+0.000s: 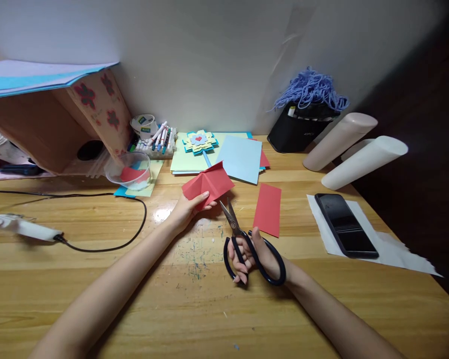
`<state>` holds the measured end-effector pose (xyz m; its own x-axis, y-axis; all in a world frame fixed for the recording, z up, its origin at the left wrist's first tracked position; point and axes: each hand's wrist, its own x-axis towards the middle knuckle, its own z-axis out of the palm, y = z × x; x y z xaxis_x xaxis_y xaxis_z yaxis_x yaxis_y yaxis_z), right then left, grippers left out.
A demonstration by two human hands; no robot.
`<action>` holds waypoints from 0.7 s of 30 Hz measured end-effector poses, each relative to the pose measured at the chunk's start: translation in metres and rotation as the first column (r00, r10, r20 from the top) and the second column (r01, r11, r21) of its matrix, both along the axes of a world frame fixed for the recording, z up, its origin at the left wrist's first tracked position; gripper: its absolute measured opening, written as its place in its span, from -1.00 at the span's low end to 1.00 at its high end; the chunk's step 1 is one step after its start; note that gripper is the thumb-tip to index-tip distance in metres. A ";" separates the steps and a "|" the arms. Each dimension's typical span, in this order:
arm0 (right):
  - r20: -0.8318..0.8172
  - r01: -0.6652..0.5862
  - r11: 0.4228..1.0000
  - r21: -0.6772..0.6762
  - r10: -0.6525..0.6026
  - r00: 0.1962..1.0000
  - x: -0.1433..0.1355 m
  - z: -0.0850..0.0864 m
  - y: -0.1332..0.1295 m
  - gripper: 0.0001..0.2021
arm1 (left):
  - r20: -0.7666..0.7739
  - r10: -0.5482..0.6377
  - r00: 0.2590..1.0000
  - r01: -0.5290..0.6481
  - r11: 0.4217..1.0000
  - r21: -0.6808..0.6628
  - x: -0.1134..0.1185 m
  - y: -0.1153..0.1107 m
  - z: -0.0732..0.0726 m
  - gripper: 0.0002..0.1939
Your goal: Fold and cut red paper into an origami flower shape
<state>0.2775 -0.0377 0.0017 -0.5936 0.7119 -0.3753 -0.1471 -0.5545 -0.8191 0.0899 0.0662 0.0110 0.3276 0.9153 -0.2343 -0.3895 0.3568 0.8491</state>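
Note:
A creased sheet of red paper (217, 180) is pinched in my left hand (191, 208), thumb on top and fingers beneath. My right hand (252, 257) grips black-handled scissors (235, 225) by their loops. The blades are parted and point up toward the red paper, a little to its lower right, without touching it. A flat red paper rectangle (268, 209) lies on the wooden table right of the scissors. Behind my left hand, a layered paper flower (200, 142) with a red heart rests on yellow sheets, beside a light blue sheet (241, 158).
A clear bowl (128, 172) with red scraps, markers (160, 138) and a cardboard box (108, 114) stand at the left. A black cable (144, 219) curls on the table. At the right are a black holder (299, 127), two cylinders (364, 162) and a phone (346, 224).

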 end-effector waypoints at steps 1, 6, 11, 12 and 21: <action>0.007 0.005 1.000 -0.003 -0.005 1.000 0.000 0.000 0.001 -0.22 | -0.001 -0.005 1.000 0.005 1.000 -0.002 0.000 0.000 0.000 -0.65; 0.008 -0.006 1.000 -0.001 0.006 1.000 0.000 0.004 0.004 -0.20 | -0.015 -0.034 0.999 0.035 0.999 0.016 0.000 -0.001 0.001 -0.70; 0.023 -0.012 1.000 -0.002 0.012 1.000 0.001 0.004 0.005 -0.21 | -0.047 -0.082 0.996 0.081 0.997 -0.010 0.000 -0.004 0.004 -0.71; 0.023 -0.010 1.000 0.000 0.010 1.000 0.002 0.003 0.005 -0.21 | -0.050 -0.090 0.995 0.090 0.996 -0.004 0.000 -0.004 0.004 -0.72; 0.038 0.048 0.999 0.022 -0.049 0.998 0.003 0.001 0.006 -0.25 | -0.035 -0.119 0.992 0.117 0.992 -0.043 0.002 -0.006 0.003 -0.74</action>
